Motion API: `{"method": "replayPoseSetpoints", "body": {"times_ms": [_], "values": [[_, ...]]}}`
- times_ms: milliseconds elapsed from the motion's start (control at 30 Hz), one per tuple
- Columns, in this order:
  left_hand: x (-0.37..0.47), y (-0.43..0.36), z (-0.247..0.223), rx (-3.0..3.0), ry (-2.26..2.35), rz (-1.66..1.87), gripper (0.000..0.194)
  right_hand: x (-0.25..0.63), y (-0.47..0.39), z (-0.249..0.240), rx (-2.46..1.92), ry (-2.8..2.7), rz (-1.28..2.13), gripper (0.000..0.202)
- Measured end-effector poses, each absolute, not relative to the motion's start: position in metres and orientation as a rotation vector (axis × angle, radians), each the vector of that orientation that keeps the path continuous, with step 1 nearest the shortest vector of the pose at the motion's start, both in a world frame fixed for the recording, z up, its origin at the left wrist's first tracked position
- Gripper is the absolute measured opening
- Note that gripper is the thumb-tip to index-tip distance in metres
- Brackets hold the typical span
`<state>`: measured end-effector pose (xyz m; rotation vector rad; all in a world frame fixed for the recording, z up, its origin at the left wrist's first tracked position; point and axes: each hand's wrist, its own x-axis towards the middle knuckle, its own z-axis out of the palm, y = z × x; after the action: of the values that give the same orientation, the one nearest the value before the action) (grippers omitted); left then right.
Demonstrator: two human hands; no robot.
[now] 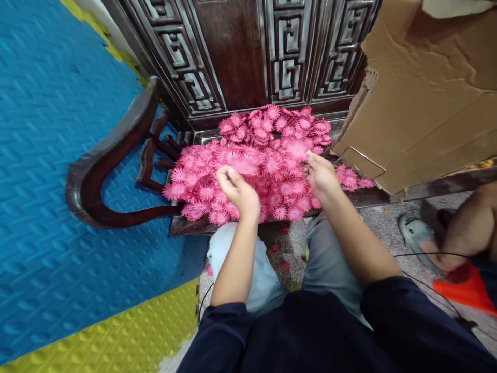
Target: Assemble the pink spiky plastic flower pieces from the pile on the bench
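A large heap of pink artificial flowers (207, 194) covers the seat of a dark wooden bench (190, 226). Above the heap's left part, my left hand (241, 194) is closed in a pinch on a pink flower (245, 165), which is smeared by motion. My right hand (322, 177) is farther right and pinches another blurred pink flower (297, 149) between thumb and fingers. The two flowers are apart from each other. Darker pink flowers (261, 133) are stacked at the back of the heap.
Carved chair back (238, 52) rises behind the heap; a curved armrest (87, 181) stands left. A cardboard sheet (430, 103) and wire frame (365, 161) are right. Fallen petals (284, 265) dot the floor. Another person's leg (471, 223) and sandal (415, 235) show right.
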<state>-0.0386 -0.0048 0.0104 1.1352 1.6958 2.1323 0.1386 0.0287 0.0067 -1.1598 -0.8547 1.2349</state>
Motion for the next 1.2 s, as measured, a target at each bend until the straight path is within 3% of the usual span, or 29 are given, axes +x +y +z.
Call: {"method": "replayPoseSetpoints", "body": {"times_ms": [167,400,800,1200], "values": [[-0.069,0.006,0.014,1.159,1.835,2.167,0.030,0.169,0.040,0.007,-1.133,-0.830,1.227,0.036],[-0.055,0.005,0.009,1.619,2.158,1.731,0.013,0.144,0.024,0.017,-1.135,-0.851,1.433,0.039],[-0.034,-0.010,0.017,1.865,1.858,1.620,0.016,0.132,0.017,0.024,-1.130,-0.909,1.484,0.037],[-0.017,-0.015,0.017,1.862,1.668,1.571,0.015,0.121,0.009,0.027,-1.011,-1.093,1.504,0.023]]}}
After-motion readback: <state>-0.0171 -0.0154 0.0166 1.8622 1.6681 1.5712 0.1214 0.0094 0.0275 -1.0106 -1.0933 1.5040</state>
